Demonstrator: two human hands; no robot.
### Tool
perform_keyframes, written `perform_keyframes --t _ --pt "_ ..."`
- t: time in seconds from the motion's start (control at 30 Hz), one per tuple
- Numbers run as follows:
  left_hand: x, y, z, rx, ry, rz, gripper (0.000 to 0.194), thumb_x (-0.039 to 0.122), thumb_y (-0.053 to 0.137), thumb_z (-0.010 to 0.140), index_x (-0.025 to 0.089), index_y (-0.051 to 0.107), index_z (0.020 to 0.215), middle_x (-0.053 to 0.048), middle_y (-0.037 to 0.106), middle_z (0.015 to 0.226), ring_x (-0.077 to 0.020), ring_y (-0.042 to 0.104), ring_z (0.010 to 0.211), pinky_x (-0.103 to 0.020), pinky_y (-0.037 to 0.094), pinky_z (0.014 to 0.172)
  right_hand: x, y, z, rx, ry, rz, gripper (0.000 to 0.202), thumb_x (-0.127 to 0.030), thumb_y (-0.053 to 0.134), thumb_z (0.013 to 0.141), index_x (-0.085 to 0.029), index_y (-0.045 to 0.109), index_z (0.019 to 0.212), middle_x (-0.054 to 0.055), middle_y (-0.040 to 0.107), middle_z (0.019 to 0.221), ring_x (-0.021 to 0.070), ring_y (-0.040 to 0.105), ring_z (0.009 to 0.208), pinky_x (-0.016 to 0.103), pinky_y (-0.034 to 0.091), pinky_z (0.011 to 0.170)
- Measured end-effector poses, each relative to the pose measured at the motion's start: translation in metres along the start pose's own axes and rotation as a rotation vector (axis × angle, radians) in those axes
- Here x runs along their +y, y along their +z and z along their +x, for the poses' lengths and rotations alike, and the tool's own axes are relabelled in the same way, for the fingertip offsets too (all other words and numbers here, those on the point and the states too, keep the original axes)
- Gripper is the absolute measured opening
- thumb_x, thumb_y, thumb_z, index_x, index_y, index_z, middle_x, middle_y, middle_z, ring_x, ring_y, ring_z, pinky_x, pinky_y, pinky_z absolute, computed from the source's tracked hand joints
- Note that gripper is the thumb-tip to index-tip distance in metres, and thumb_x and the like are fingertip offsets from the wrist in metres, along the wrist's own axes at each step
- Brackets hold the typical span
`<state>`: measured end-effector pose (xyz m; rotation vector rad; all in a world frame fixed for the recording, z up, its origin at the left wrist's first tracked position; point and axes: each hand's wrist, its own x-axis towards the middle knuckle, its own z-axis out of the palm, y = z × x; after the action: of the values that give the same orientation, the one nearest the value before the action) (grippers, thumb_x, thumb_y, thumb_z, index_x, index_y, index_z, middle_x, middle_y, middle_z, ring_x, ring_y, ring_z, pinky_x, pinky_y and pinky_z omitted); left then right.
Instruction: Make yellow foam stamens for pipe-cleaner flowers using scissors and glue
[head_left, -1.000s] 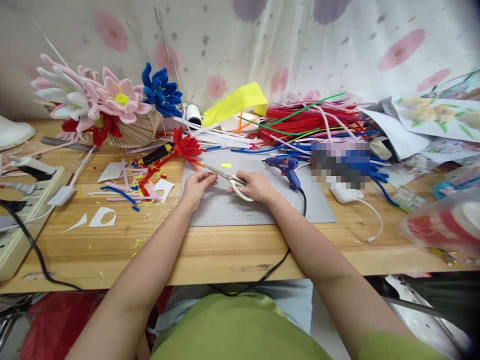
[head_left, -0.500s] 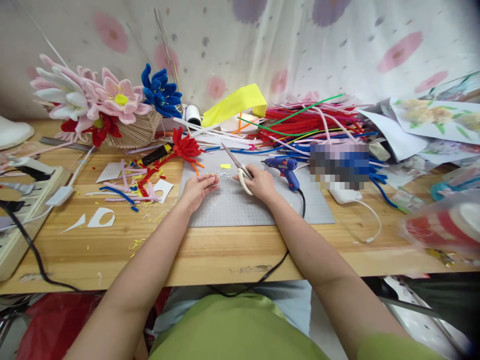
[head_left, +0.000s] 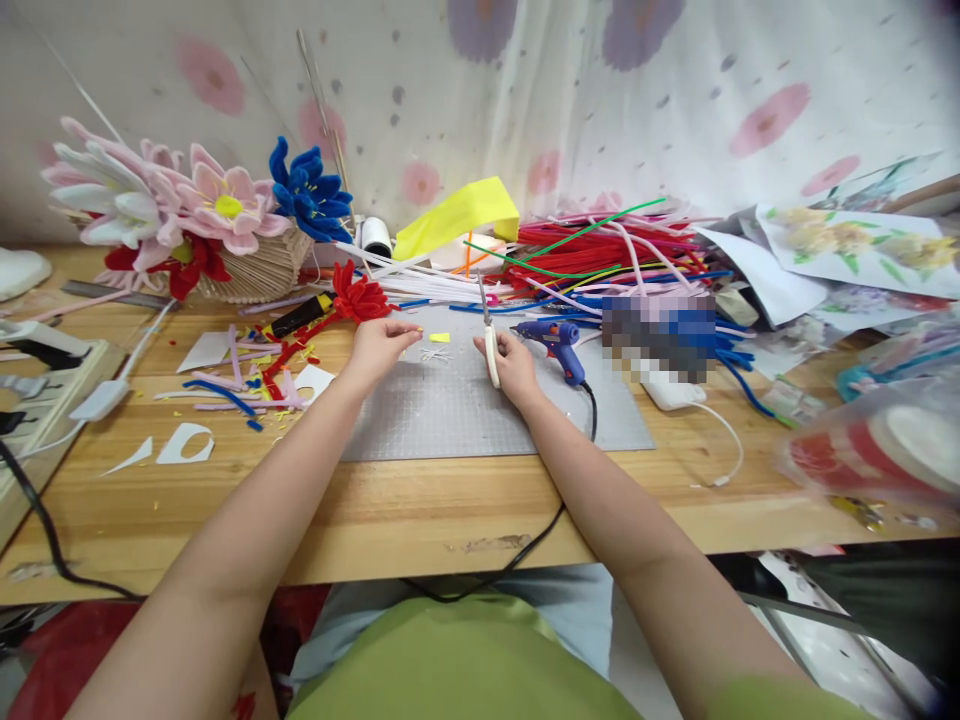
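My right hand [head_left: 514, 365] is wrapped round a pair of scissors [head_left: 491, 345] with cream handles, their blades pointing up and away over the grey cutting mat [head_left: 480, 425]. At the mat's left side my left hand [head_left: 381, 345] is closed in a pinch; what lies between its fingertips is too small to make out. Several thin white stems [head_left: 435, 354] lie in a small pile on the mat, just right of the left fingertips. A small yellow piece [head_left: 439, 337] rests behind them. Beside the right hand lies a blue glue gun [head_left: 556, 342].
A red fuzzy flower [head_left: 360, 293] lies behind my left hand. Scraps [head_left: 236, 385] litter the left side. Fuzzy flowers [head_left: 225, 205] stand at the back left. Coloured pipe cleaners [head_left: 600, 245] are heaped behind the mat. A black cord [head_left: 540, 540] crosses the table edge; a power strip [head_left: 60, 430] sits left.
My left hand has moved forward, off the white stems, which now lie uncovered on the mat. In my right hand the scissors have turned more upright. The view has shifted slightly.
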<state>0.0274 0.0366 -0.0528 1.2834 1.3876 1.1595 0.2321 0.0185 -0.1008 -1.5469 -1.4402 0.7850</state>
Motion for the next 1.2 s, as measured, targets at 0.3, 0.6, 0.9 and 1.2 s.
perform_keyframes --t 0.3,0.6,0.9,1.2 --pt "-0.02 0.021 0.055 -0.117 0.026 0.285 0.01 0.018 0.077 0.052 0.018 0.069 0.058 -0.002 0.061 0.056 -0.0158 0.053 0.059 -0.03 0.04 0.067 0.003 0.001 0.0 -0.016 -0.06 -0.082 0.043 -0.063 0.05 0.075 -0.02 0.057 0.077 -0.002 0.052 0.064 0.0125 0.044 0.06 0.025 0.032 0.058" --pt "-0.019 0.037 0.066 -0.071 0.047 0.496 0.007 0.014 0.073 0.055 0.019 0.068 0.053 -0.004 0.063 0.056 -0.018 0.054 0.058 -0.031 0.04 0.067 0.0 0.0 0.0 -0.027 -0.045 -0.097 0.041 -0.061 0.051 0.075 -0.02 0.056 0.076 -0.002 0.053 0.064 0.0125 0.046 0.061 0.025 0.032 0.058" --pt "-0.03 0.041 0.069 -0.115 0.098 0.493 0.01 0.01 0.068 0.055 0.018 0.069 0.061 -0.001 0.062 0.059 -0.0197 0.059 0.073 -0.028 0.041 0.073 0.001 0.0 0.0 -0.033 -0.052 -0.079 0.04 -0.06 0.051 0.076 -0.02 0.055 0.077 -0.002 0.052 0.064 0.0119 0.045 0.06 0.024 0.032 0.058" --pt "-0.031 0.031 0.066 -0.172 0.047 0.552 0.04 0.014 0.058 0.067 0.013 0.07 0.105 -0.003 0.071 0.085 -0.0163 0.061 0.075 -0.025 0.046 0.075 -0.013 -0.007 -0.003 -0.041 0.017 -0.409 0.042 -0.059 0.04 0.084 -0.023 0.06 0.088 0.003 0.066 0.079 0.0175 0.059 0.074 0.026 0.038 0.062"
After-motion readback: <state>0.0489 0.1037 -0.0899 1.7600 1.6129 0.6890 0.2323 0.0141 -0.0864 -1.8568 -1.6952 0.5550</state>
